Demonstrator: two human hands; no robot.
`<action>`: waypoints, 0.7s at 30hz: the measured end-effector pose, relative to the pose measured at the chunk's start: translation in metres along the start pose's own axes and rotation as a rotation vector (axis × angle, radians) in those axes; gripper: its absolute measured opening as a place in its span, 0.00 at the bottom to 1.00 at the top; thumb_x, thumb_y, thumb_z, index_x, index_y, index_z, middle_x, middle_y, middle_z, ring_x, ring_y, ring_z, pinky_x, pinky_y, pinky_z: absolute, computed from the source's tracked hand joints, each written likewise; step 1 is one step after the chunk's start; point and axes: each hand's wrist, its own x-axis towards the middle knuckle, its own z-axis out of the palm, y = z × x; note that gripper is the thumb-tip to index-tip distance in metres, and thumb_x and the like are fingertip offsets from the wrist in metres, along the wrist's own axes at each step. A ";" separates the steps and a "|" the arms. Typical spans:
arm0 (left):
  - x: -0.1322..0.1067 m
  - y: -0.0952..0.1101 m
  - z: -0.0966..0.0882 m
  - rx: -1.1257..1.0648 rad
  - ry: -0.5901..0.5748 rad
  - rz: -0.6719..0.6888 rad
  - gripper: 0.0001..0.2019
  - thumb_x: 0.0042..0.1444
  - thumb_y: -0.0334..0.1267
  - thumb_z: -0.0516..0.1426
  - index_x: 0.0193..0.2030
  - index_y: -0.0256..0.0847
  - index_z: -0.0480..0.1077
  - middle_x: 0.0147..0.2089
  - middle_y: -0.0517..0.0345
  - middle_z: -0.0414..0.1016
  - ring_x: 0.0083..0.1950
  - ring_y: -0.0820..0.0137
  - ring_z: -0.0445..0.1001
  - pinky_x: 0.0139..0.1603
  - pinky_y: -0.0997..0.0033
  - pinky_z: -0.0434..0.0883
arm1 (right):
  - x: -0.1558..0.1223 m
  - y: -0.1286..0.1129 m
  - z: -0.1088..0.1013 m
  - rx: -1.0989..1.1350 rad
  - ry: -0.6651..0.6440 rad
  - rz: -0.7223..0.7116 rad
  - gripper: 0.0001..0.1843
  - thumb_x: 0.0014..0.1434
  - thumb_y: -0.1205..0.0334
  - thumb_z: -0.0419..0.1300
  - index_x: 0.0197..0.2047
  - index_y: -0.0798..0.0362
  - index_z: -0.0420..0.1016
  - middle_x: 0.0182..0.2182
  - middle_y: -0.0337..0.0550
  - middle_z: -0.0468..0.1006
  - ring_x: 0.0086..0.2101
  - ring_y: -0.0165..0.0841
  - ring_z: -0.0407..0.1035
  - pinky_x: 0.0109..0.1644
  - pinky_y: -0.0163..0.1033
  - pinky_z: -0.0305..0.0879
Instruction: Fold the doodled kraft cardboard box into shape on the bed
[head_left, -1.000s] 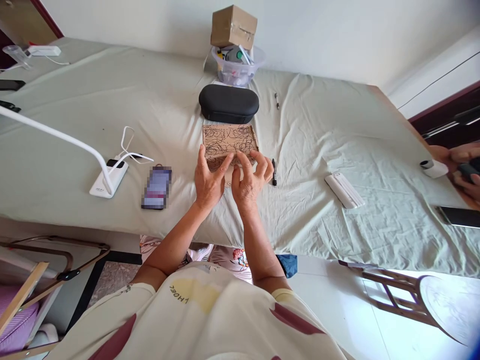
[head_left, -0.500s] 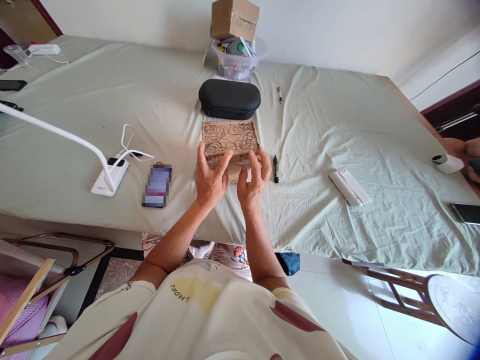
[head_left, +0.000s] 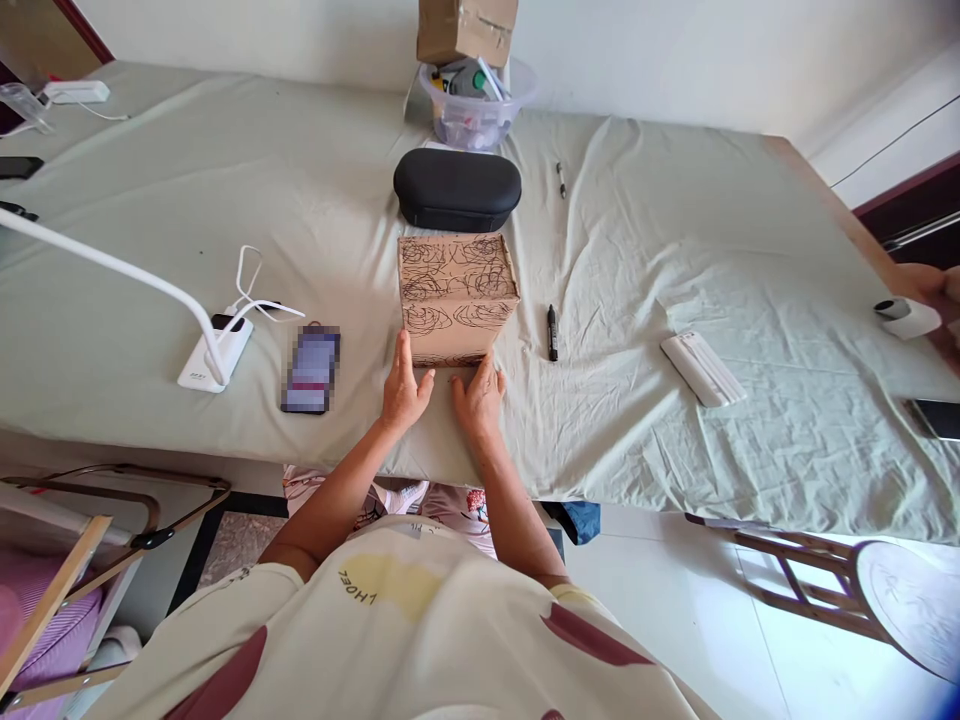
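Note:
A small cardboard box covered in looping black scribbles lies on the cloth-covered table in front of me. My left hand is at its near left corner, fingers stretched forward along the side and thumb apart. At the near right corner is my right hand, its fingers extended beside the box and its thumb held away. Both hands are open, at or against the box's edges; whether they press on it I cannot tell. To the right of the box lies a black marker. Just behind the box sits a black zip case.
A phone and a white power bank with cables lie left. A plastic basin with a carton stands at the back. A pen and a ribbed white device lie right. A stool stands on the floor.
Both hands have come down from above the box toward me, to its near corners. The box's scribbled top and front face now show uncovered.

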 end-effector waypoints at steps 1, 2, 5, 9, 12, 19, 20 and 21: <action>-0.004 -0.001 0.001 0.006 -0.033 -0.019 0.43 0.72 0.44 0.56 0.83 0.41 0.34 0.84 0.33 0.48 0.84 0.51 0.54 0.80 0.51 0.65 | -0.001 -0.001 0.000 -0.035 -0.012 0.011 0.44 0.63 0.59 0.54 0.79 0.62 0.47 0.75 0.67 0.62 0.70 0.51 0.64 0.76 0.68 0.57; -0.007 0.000 0.003 0.017 -0.066 -0.034 0.43 0.70 0.42 0.57 0.83 0.41 0.36 0.84 0.32 0.46 0.84 0.49 0.53 0.79 0.49 0.65 | -0.002 -0.002 -0.001 -0.056 -0.018 0.015 0.44 0.63 0.59 0.54 0.79 0.62 0.47 0.75 0.67 0.62 0.70 0.51 0.64 0.76 0.68 0.57; -0.010 0.005 0.005 0.052 -0.123 -0.063 0.43 0.66 0.37 0.59 0.82 0.40 0.43 0.84 0.31 0.45 0.84 0.44 0.51 0.78 0.43 0.65 | 0.000 -0.003 -0.002 -0.042 -0.009 0.001 0.44 0.65 0.57 0.54 0.79 0.62 0.47 0.73 0.69 0.64 0.67 0.52 0.67 0.73 0.65 0.62; 0.000 0.023 -0.006 0.096 -0.076 -0.054 0.38 0.67 0.37 0.57 0.81 0.39 0.50 0.80 0.30 0.56 0.80 0.45 0.61 0.75 0.45 0.68 | 0.003 -0.007 -0.010 -0.005 0.055 -0.017 0.42 0.66 0.53 0.55 0.77 0.64 0.52 0.66 0.70 0.72 0.61 0.52 0.71 0.67 0.61 0.68; 0.016 0.043 -0.028 0.172 0.014 -0.027 0.31 0.70 0.43 0.56 0.78 0.40 0.59 0.70 0.33 0.72 0.68 0.49 0.74 0.69 0.50 0.73 | 0.003 -0.015 -0.028 -0.007 0.151 -0.047 0.40 0.68 0.48 0.57 0.75 0.61 0.58 0.59 0.65 0.77 0.55 0.50 0.74 0.62 0.59 0.71; 0.044 0.070 -0.053 0.234 0.078 -0.052 0.28 0.74 0.55 0.51 0.70 0.39 0.72 0.69 0.32 0.72 0.69 0.47 0.72 0.71 0.43 0.69 | 0.009 -0.038 -0.069 0.048 0.281 -0.191 0.27 0.73 0.44 0.55 0.67 0.50 0.71 0.52 0.52 0.81 0.47 0.41 0.76 0.58 0.54 0.72; 0.043 0.071 -0.049 0.243 0.054 -0.066 0.27 0.74 0.55 0.52 0.69 0.40 0.74 0.72 0.32 0.68 0.71 0.45 0.70 0.72 0.41 0.68 | 0.010 -0.039 -0.068 0.046 0.292 -0.205 0.25 0.73 0.45 0.55 0.65 0.49 0.73 0.52 0.52 0.81 0.49 0.42 0.76 0.59 0.55 0.72; 0.040 0.071 -0.044 0.247 0.021 -0.074 0.26 0.73 0.54 0.53 0.68 0.42 0.74 0.75 0.32 0.63 0.74 0.43 0.67 0.73 0.38 0.67 | 0.010 -0.041 -0.065 0.041 0.298 -0.220 0.24 0.73 0.46 0.56 0.64 0.49 0.74 0.53 0.52 0.80 0.52 0.43 0.75 0.61 0.56 0.72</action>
